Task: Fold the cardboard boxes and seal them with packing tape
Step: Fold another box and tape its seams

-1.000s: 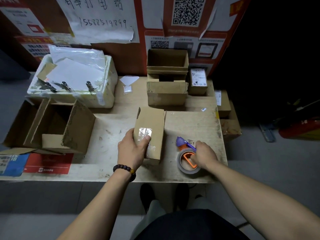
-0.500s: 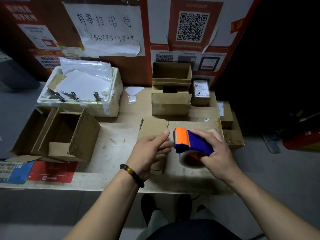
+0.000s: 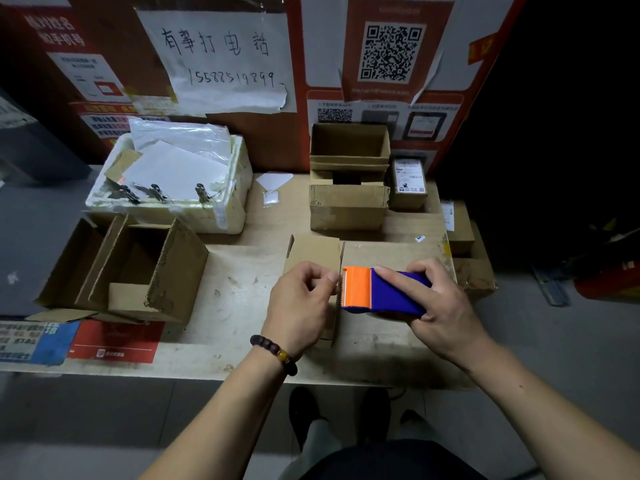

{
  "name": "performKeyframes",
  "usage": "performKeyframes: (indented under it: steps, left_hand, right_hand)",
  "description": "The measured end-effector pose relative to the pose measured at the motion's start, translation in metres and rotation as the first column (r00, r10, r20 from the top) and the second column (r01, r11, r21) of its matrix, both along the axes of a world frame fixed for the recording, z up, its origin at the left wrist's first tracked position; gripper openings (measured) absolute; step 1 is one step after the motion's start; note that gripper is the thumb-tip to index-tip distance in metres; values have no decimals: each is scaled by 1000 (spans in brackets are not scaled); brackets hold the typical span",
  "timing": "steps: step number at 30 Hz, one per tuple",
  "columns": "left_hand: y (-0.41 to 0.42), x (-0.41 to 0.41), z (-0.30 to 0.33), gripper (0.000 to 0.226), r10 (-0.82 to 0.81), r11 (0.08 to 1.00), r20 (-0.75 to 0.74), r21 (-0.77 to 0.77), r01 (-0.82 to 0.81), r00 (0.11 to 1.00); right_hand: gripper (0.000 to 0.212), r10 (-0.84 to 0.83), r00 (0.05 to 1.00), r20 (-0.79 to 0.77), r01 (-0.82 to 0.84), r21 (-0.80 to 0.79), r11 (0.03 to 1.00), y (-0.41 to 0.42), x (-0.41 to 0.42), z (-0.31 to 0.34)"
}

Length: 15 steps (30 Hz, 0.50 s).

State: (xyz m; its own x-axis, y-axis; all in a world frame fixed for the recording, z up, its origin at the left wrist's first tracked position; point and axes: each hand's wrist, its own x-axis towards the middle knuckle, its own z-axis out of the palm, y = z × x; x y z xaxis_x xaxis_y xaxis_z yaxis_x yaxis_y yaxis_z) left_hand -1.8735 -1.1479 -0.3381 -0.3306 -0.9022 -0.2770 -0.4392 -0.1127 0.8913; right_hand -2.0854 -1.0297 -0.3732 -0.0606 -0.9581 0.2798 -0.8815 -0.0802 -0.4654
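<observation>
In the head view, a purple and orange tape dispenser [image 3: 381, 289] is being held in the right hand [image 3: 440, 306], the fingers being wrapped over its purple body and the orange cutter end being pointed toward the left hand [image 3: 301, 306]. The left hand's thumb and forefinger are being pinched together right at the cutter's toothed edge; the tape end itself is too clear to be made out, so whether it is actually being gripped cannot be told. The small cardboard box [image 3: 313, 252] is being left on the wooden table [image 3: 242, 289], just behind and partly beneath the left hand, with its far flaps standing open. The step in hand is judged to be the drawing out of tape for sealing. For the next move, a length of tape is being called for, to be pulled free and laid along the box's seam with the flaps pressed shut
</observation>
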Motion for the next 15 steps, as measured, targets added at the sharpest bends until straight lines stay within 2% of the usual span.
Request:
performKeyframes:
  steps: [8,11,13,15]
  left_hand:
    - [-42,35,-3,14,68,998,-67,18,-67,995]
    - [-40,32,1,14,14,998,-27,-69,-16,1000]
    - [-26,14,6,13,-91,973,66,-204,103,994]
    - [-12,-3,10,13,-156,942,118,-279,184,981]
  right_hand:
    - [103,-73,986,-150,66,-48,997,10,-33,-8]
    - [84,-79,954,-290,49,-109,993,13,-29,-11]
    - [69,-114,911,-397,64,-137,989,7,-11,-14]
    - [75,-164,858,-486,218,57,974,-5,6,-21]
